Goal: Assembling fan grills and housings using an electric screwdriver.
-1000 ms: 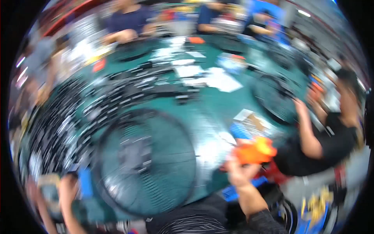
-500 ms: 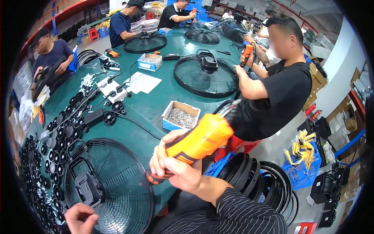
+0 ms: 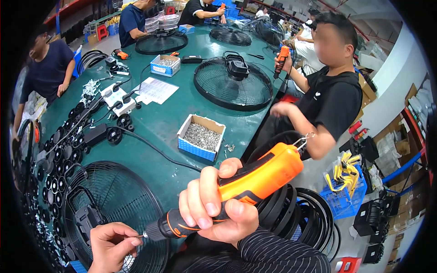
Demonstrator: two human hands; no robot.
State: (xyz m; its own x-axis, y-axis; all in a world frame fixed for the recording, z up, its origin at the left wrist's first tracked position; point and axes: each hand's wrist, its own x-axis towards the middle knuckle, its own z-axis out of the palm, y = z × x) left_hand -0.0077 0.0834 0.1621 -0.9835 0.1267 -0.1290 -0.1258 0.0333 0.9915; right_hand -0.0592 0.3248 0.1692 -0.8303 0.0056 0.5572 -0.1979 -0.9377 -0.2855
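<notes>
My right hand (image 3: 218,200) is wrapped round an orange and black electric screwdriver (image 3: 266,175), held at a tilt with its nose down to the left. My left hand (image 3: 111,245) is closed in a pinch at the tool's tip, on what looks like a small screw (image 3: 139,236), mostly hidden by the fingertips. Beneath both hands lies a black fan with a wire grille (image 3: 123,191), its dark motor housing (image 3: 86,220) just beyond my left hand. A blue and white cardboard box (image 3: 196,149) of small metal screws sits ahead on the green table.
Black round parts (image 3: 57,182) crowd the table's left side, near a white power strip (image 3: 118,100) with cables. Another fan (image 3: 233,88) stands farther off, beside a co-worker in black (image 3: 339,95) holding an orange screwdriver (image 3: 281,59). Black rings (image 3: 318,209) stack up at my right.
My right hand has turned the screwdriver and brought its tip down to my left hand's fingers. The left hand has moved slightly right and up. The co-worker's near arm has lowered.
</notes>
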